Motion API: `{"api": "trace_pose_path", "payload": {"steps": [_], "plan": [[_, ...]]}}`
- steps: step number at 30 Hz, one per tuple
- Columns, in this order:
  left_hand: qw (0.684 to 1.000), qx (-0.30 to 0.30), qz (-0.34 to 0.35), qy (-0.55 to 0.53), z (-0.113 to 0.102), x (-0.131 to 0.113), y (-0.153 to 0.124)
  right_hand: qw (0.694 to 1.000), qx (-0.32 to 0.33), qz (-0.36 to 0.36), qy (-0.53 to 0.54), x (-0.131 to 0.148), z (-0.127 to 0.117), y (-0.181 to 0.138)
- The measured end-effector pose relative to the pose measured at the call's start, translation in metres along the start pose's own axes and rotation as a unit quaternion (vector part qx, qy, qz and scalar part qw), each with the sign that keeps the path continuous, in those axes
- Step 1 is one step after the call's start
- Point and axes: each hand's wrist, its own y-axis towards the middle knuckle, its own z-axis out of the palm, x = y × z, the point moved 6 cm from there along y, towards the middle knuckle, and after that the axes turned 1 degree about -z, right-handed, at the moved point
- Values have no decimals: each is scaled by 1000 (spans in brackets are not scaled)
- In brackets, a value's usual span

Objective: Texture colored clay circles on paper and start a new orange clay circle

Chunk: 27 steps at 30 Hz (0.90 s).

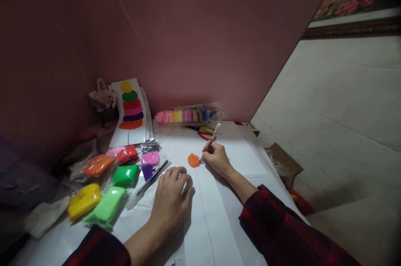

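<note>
My right hand point(216, 158) pinches a thin metal tool point(213, 135) with a ridged handle, its tip touching an orange patch of clay point(193, 160) on a white sheet of paper point(216, 216). A thin drawn line runs down the paper from that patch. My left hand point(171, 200) rests on the paper with fingers curled under, nothing visible in it. A black pen point(149, 181) lies just left of that hand.
Bags of coloured clay lie at left: orange point(98, 165), red point(125, 153), pink point(151, 158), purple point(147, 171), green point(125, 175), light green point(107, 208), yellow point(84, 201). A finished stacked-colour picture point(131, 109) leans on the wall beside a clay strip pack point(186, 115). Red scissors point(205, 133) lie behind.
</note>
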Motion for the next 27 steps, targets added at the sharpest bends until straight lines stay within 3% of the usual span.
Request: {"api": "trace_pose_path", "payload": {"steps": [11, 19, 27], "plan": [[1000, 8, -2, 3, 1, 1, 0, 1000, -19, -9, -6, -2, -3, 0], [1000, 2, 0, 2, 0, 0, 1, 1000, 11, -16, -6, 5, 0, -2], [1000, 13, -4, 4, 2, 1, 1, 1000, -20, -11, -13, -2, -3, 0]]}}
